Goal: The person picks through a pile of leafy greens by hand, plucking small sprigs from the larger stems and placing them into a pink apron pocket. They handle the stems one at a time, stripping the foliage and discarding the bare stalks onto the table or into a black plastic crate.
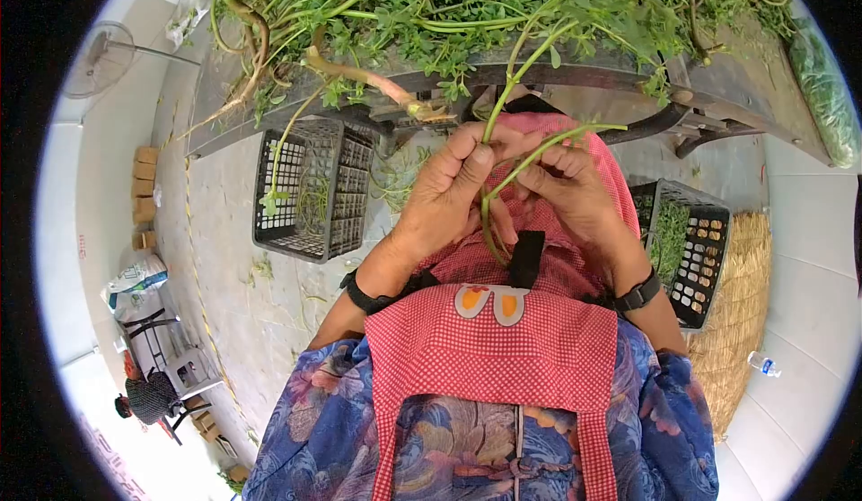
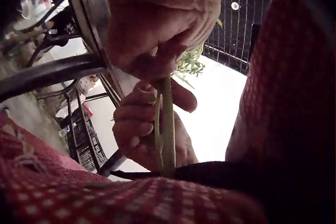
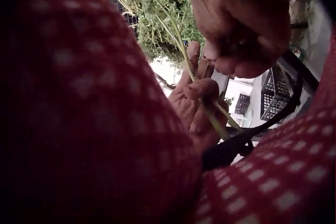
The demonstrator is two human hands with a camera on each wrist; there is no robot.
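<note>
In the head view my left hand (image 1: 449, 182) pinches a leafy green stem (image 1: 499, 106) between thumb and fingers. The stem rises past the table edge, and its lower end hangs over the apron. A side branch (image 1: 548, 145) forks off it toward the right. My right hand (image 1: 575, 191) has its fingers curled, thumb and fingertips together at this branch. The left wrist view shows the stem (image 2: 168, 124) coming down below my left hand (image 2: 157, 29). In the right wrist view, the right hand's (image 3: 247, 24) fingertips are close beside the left hand's fingers (image 3: 202, 90).
A heap of leafy green plants (image 1: 431, 7) covers the table (image 1: 727, 92), thick roots (image 1: 377, 83) jutting over its edge. Black crates (image 1: 350, 187) stand on the floor at both sides, the right one (image 1: 705, 263) with greens inside. A red checked apron (image 1: 503, 348) covers the lap.
</note>
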